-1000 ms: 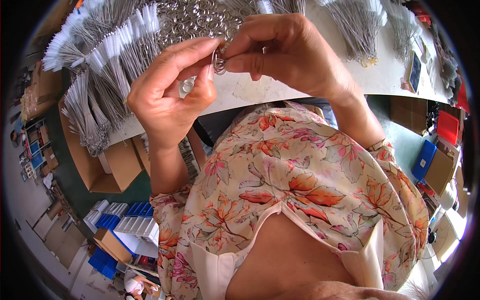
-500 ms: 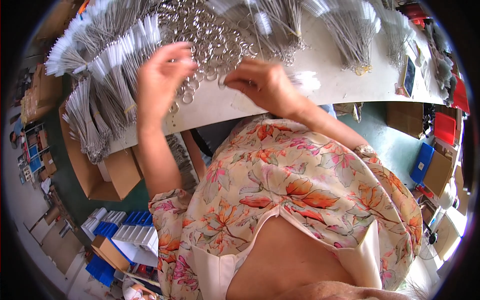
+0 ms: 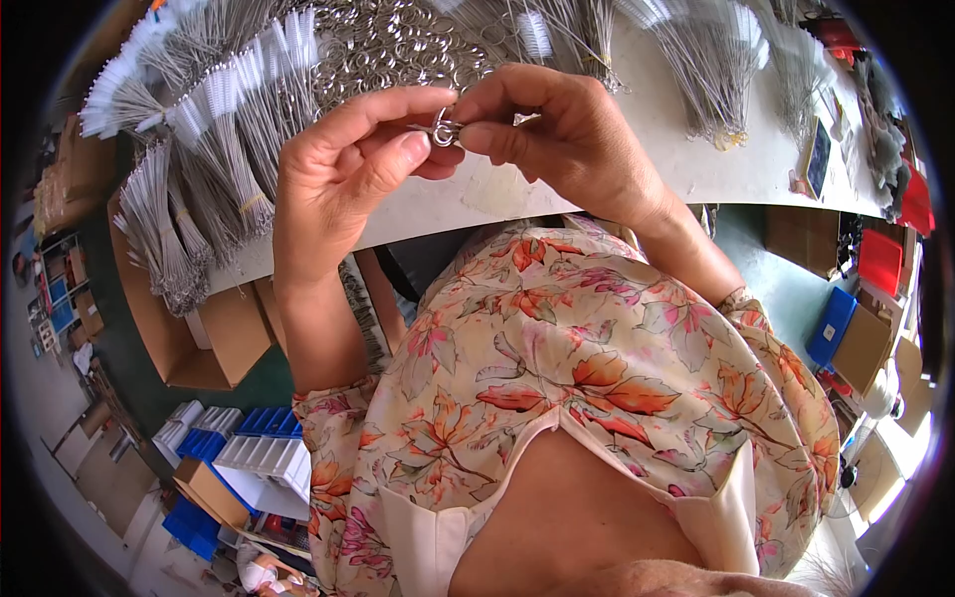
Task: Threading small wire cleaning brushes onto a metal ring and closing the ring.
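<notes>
Apparently mid-linking, both hands (image 3: 333, 169) pinch metal rings (image 3: 444, 132) at upper centre. Working them together calls for steady pressure.

Rings (image 3: 383, 52) lie on the table (image 3: 696, 171) between brush bundles (image 3: 167, 221)

Hands were apart half a second ago; left hand (image 3: 338, 169) has since moved right, right hand (image 3: 577, 129) slightly farther, fingertips now meeting at metal rings (image 3: 444, 131). Loose rings left of center, near side, no longer show.
</notes>
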Demonstrator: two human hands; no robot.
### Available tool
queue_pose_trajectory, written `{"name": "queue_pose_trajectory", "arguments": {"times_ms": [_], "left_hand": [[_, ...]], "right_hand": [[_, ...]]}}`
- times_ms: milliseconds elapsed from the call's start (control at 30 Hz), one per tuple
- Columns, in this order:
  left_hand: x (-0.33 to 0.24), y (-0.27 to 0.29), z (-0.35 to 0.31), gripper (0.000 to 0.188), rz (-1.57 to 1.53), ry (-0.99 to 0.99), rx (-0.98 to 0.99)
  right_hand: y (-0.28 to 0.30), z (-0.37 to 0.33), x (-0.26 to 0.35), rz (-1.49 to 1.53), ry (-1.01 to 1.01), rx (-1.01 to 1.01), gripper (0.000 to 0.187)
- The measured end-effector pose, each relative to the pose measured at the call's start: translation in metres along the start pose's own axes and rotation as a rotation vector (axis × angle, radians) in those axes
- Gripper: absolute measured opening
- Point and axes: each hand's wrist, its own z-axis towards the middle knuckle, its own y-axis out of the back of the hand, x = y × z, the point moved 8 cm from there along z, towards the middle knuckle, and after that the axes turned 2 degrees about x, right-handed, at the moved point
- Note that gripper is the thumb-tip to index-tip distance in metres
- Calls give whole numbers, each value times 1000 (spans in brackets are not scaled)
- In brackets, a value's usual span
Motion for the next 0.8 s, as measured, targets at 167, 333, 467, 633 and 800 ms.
{"name": "queue_pose_trajectory", "arguments": {"times_ms": [167,333,467,633,800], "left_hand": [[6,-1,0,24,-62,67,22],[22,3,-6,23,-164,124,-46],[28,5,-9,23,-100,93,-129],[35,6,-11,20,-51,69,-200],[43,10,-14,19,-104,45,-312]], "right_hand": [[-6,3,-10,-53,-78,113,14],[-13,5,-14,11,-23,155,18],[-14,7,-22,-113,94,160,19],[-15,10,-32,-190,93,101,22],[-17,7,-35,-136,124,11,22]]}}
